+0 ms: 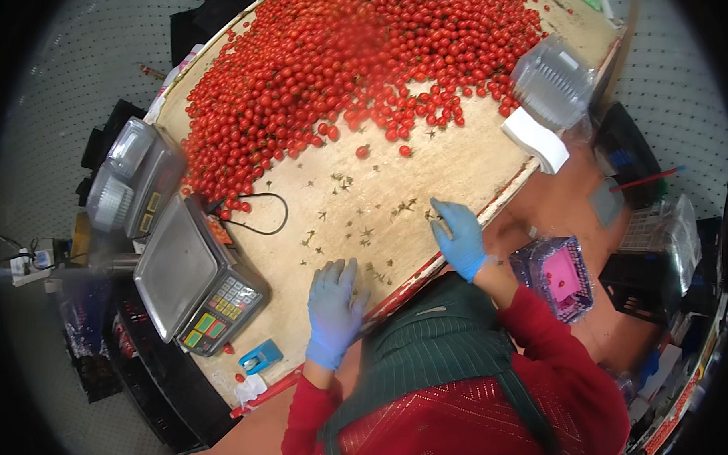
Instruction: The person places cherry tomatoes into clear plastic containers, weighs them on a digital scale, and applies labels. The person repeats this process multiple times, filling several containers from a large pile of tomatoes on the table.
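Note:
My left hand (335, 311), in a blue glove, rests palm down near the front of the pale tabletop (317, 196) and holds nothing. Its fingers point away from me, with the thumb set apart. On the right, my gloved right hand (463, 243) is over the table's front edge, thumb and fingers apart. A dried green tomato calyx (429, 215) lies by its fingertips. More loose calyxes (367, 232) are scattered between the hands. Beyond them spreads a large heap of red cherry tomatoes (321, 75), with single tomatoes (362, 151) at its near side.
A price-computing scale (179, 269) stands at left beside a black cord loop (285, 219) and a blue tape dispenser (261, 356). Clear plastic punnets (552, 83) and white pads (535, 140) sit at the right edge. A purple basket (528, 263) is on the floor.

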Action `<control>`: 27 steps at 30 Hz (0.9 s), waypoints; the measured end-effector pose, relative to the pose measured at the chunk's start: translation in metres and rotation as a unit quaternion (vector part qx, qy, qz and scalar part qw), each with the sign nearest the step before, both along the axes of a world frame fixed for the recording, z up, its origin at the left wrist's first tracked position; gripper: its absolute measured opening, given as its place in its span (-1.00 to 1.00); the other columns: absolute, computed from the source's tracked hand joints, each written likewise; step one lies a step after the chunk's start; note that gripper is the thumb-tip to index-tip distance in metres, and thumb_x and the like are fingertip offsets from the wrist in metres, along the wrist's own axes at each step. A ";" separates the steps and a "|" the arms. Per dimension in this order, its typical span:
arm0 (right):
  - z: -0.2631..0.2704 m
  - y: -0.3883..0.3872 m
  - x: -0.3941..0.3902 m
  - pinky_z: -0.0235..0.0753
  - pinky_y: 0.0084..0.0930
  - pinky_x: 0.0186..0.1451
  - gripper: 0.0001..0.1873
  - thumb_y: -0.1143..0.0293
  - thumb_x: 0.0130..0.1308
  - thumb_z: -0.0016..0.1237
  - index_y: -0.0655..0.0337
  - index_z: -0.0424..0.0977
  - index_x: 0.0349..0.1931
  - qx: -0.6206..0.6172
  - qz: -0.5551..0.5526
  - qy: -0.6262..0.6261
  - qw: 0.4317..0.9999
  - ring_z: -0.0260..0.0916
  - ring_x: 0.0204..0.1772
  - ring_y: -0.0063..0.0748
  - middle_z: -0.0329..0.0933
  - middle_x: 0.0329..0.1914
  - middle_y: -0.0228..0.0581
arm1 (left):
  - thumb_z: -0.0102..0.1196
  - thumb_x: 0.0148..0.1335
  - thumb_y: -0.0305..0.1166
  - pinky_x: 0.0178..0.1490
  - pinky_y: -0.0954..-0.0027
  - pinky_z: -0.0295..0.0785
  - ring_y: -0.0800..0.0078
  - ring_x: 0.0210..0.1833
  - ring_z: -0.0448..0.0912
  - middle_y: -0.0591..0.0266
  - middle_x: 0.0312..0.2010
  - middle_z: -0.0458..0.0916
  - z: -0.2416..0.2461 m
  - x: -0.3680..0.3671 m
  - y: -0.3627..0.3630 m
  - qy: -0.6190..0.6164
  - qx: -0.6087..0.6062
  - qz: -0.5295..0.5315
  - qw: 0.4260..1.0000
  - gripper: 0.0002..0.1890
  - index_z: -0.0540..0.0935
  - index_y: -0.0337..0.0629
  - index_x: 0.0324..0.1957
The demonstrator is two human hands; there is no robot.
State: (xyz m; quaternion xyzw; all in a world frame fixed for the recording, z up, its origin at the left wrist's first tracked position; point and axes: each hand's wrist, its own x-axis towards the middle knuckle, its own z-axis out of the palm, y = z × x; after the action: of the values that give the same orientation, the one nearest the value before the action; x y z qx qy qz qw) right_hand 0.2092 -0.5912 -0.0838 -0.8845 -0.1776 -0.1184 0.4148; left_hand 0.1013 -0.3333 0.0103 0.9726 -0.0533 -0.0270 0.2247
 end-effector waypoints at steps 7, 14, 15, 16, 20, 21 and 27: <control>0.017 -0.016 0.005 0.47 -0.15 0.09 -0.57 0.42 0.25 0.10 0.24 0.49 0.15 -0.041 -0.039 0.013 0.998 0.48 -0.02 0.09 0.57 -0.06 0.02 | 0.27 0.11 -0.38 0.20 0.07 0.41 -0.11 0.12 0.48 -0.13 0.09 0.53 -0.017 0.039 -0.001 -0.069 -0.044 -0.020 0.996 -0.43 0.51 -0.26 0.20; 0.025 -0.037 0.064 0.45 -0.17 0.12 -0.61 0.42 0.26 0.09 0.20 0.54 0.12 -0.063 0.025 0.030 0.997 0.49 0.01 0.05 0.58 -0.04 -0.02 | 0.24 0.16 -0.36 0.19 0.12 0.43 -0.04 0.12 0.52 -0.07 0.06 0.58 -0.024 0.074 -0.012 -0.027 -0.047 0.040 0.998 -0.51 0.55 -0.24 0.16; 0.032 -0.042 0.079 0.45 -0.17 0.13 -0.61 0.42 0.26 0.08 0.20 0.54 0.12 -0.082 0.051 0.019 0.995 0.49 0.01 0.04 0.59 -0.04 -0.03 | 0.23 0.16 -0.37 0.19 0.13 0.43 -0.03 0.11 0.53 -0.05 0.05 0.59 -0.024 0.079 -0.018 -0.028 -0.056 0.054 0.997 -0.52 0.56 -0.23 0.15; 0.041 -0.053 0.097 0.45 -0.15 0.14 -0.60 0.45 0.25 0.08 0.19 0.54 0.12 -0.099 0.047 -0.016 0.994 0.50 0.02 0.00 0.59 -0.04 -0.07 | 0.23 0.17 -0.37 0.18 0.13 0.44 -0.02 0.09 0.54 -0.03 0.04 0.60 -0.024 0.085 -0.024 -0.026 -0.065 0.067 0.995 -0.54 0.58 -0.22 0.14; 0.087 -0.126 0.172 0.50 -0.11 0.08 -0.57 0.41 0.23 0.15 0.19 0.53 0.14 -0.182 -0.122 -0.119 0.968 0.53 -0.01 0.06 0.59 -0.01 -0.01 | 0.22 0.18 -0.40 0.15 0.14 0.46 0.00 0.06 0.57 0.00 0.01 0.63 -0.027 0.111 -0.058 -0.003 -0.089 0.088 0.992 -0.58 0.60 -0.19 0.11; 0.095 -0.144 0.191 0.50 -0.12 0.07 -0.57 0.39 0.24 0.14 0.20 0.53 0.14 -0.245 -0.161 -0.178 0.940 0.53 0.00 0.08 0.58 0.00 0.00 | 0.22 0.18 -0.40 0.15 0.14 0.46 -0.01 0.05 0.57 -0.01 0.01 0.63 -0.028 0.118 -0.068 -0.011 -0.091 0.086 0.992 -0.59 0.60 -0.19 0.10; 0.089 -0.207 0.237 0.50 -0.14 0.08 -0.65 0.37 0.32 0.05 0.26 0.54 0.09 -0.275 -0.166 -0.072 0.944 0.55 0.02 0.12 0.60 -0.03 0.10 | 0.23 0.17 -0.41 0.11 0.13 0.47 -0.02 0.02 0.57 0.00 -0.02 0.62 -0.020 0.144 -0.119 0.000 -0.131 0.073 0.989 -0.63 0.60 -0.23 0.05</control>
State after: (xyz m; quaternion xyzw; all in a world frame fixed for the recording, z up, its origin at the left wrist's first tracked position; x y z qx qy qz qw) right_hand 0.4459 -0.7982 0.0054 -0.9703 -0.0832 -0.1956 0.1156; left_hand 0.2457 -0.4519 -0.0098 0.9360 0.0145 -0.0030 0.3517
